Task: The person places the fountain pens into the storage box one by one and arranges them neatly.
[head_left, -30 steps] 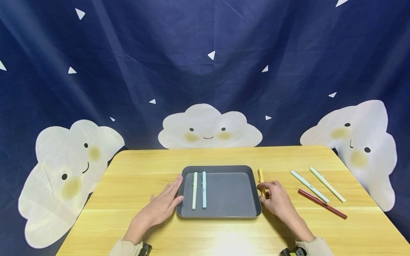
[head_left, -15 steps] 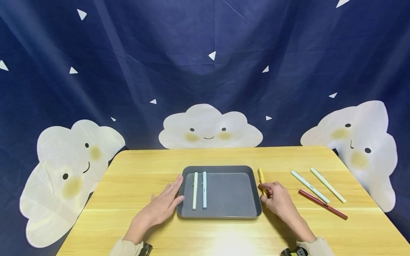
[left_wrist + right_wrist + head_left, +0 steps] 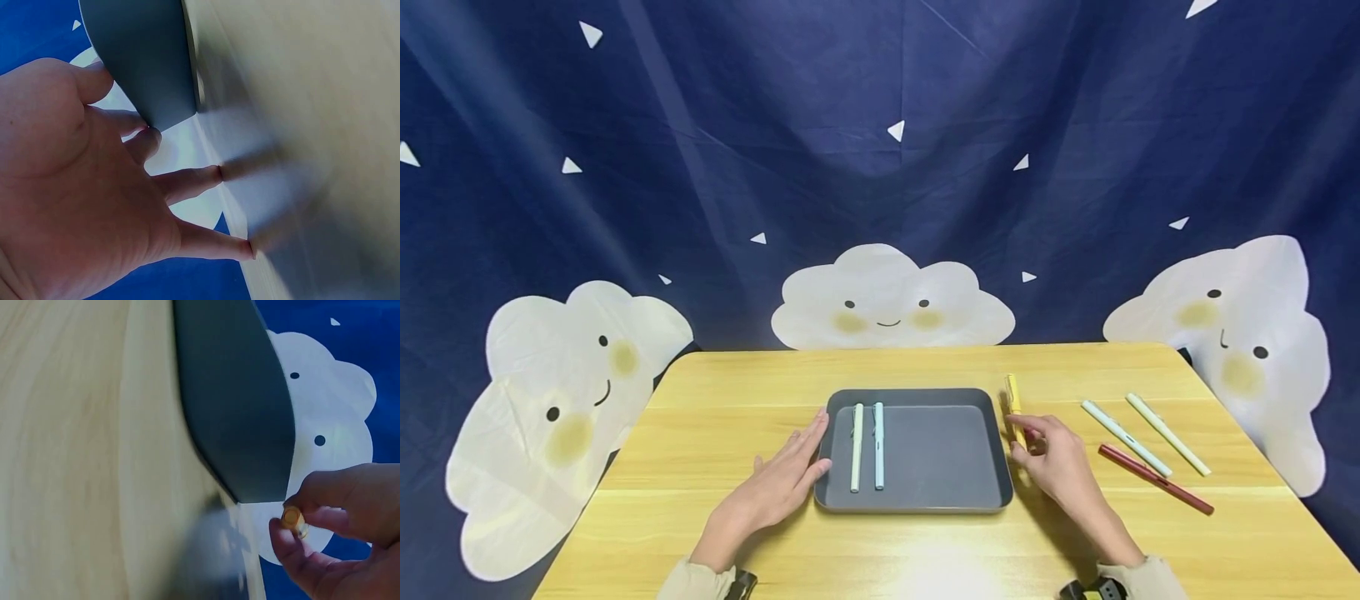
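Observation:
My right hand (image 3: 1060,457) pinches a yellow pen (image 3: 1014,398) between thumb and fingers, just beyond the right wall of a dark grey tray (image 3: 940,458). In the right wrist view the end of the yellow pen (image 3: 291,519) pokes out between the fingertips, above the wood. My left hand (image 3: 778,483) lies along the tray's left side with straight fingers touching it. In the left wrist view the fingers of that hand (image 3: 94,169) are spread, two fingertips down on the table. A pale green pen (image 3: 856,450) and a light blue pen (image 3: 878,446) lie side by side inside the tray.
Right of my right hand, a light blue pen (image 3: 1126,437), a pale green pen (image 3: 1168,433) and a dark red pen (image 3: 1155,477) lie slanted on the wooden table (image 3: 737,375). A dark blue cloth (image 3: 880,192) with clouds hangs behind the table's far edge.
My right hand has lifted the yellow pen from the table and shifted it slightly away from me. The left hand, tray and other pens stay in place.

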A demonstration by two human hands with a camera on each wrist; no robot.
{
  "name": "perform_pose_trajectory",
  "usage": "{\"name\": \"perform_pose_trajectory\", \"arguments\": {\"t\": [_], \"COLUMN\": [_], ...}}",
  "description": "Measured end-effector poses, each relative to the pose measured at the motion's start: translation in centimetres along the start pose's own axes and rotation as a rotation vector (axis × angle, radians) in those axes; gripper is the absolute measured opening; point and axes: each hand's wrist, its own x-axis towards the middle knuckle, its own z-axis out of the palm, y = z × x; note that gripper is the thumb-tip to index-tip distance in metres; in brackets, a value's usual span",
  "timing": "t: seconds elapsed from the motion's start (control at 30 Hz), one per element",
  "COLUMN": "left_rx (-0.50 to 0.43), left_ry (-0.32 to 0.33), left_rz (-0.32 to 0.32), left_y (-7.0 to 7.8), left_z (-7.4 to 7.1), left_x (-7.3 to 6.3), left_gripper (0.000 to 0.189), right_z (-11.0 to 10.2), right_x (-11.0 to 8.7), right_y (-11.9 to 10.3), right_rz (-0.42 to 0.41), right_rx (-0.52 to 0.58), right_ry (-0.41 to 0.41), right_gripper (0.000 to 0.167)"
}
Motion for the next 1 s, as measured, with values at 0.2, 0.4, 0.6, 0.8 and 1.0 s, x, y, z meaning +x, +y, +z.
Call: {"name": "perform_pose_trajectory", "arguments": {"t": [0.2, 0.4, 0.6, 0.8, 1.0], "left_rx": [0.008, 0.01, 0.009, 0.007, 0.011], "left_ry": [0.006, 0.005, 0.002, 0.003, 0.008], "left_rz": [-0.003, -0.005, -0.002, -0.001, 0.001], "left_y": [0.02, 0.02, 0.07, 0.01, -0.07], "left_z": [0.02, 0.04, -0.02, 0.03, 0.09], "left_x": [-0.03, -0.03, -0.09, -0.12, -0.04], "left_gripper": [0.066, 0.066, 0.066, 0.066, 0.066], "right_z": [-0.16, -0.5, -0.62, -0.51, -0.69], "right_x": [0.12, 0.12, 0.17, 0.26, 0.13], "right_y": [-0.28, -0.45, -0.06, 0.31, 0.17], "right_rz": [0.01, 0.059, 0.039, 0.065, 0.14], "right_rx": [0.04, 0.131, 0.129, 0.136, 0.203], "right_ry": [0.003, -0.04, -0.04, -0.093, -0.163], "right_gripper": [0.042, 0.039, 0.03, 0.032, 0.032]}}
